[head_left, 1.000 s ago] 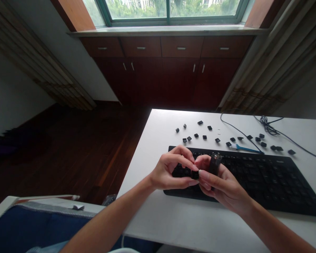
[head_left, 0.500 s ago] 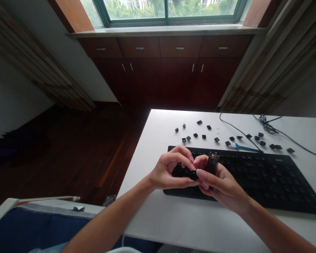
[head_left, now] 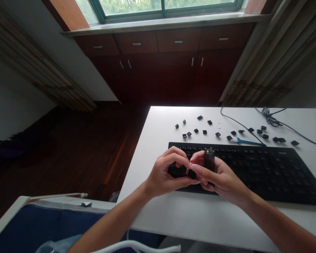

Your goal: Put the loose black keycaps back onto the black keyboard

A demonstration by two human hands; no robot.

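Over the left part of a black keyboard (head_left: 252, 172), my left hand (head_left: 163, 172) is closed, its fingertips meeting around a small black keycap (head_left: 191, 174). My right hand (head_left: 221, 179) comes in from the right, thumb and fingertips against the same keycap. Tucked between its palm and fingers stands a dark, see-through piece (head_left: 209, 160) with metal at its upper end; its exact kind is unclear. The keycap is partly hidden by the fingers.
Several loose black keycaps (head_left: 218, 134) lie scattered behind the keyboard on the white table (head_left: 152, 214). Among them is a blue brush (head_left: 249, 141). A coiled black cable (head_left: 271, 117) is at the back right. A white-edged chair with blue fabric (head_left: 42, 225) stands at left.
The view has tilted down slightly. Both hands remain together at the keycap, with the fingertips shifted a little around it. The dark piece in my right hand now stands a bit differently angled.
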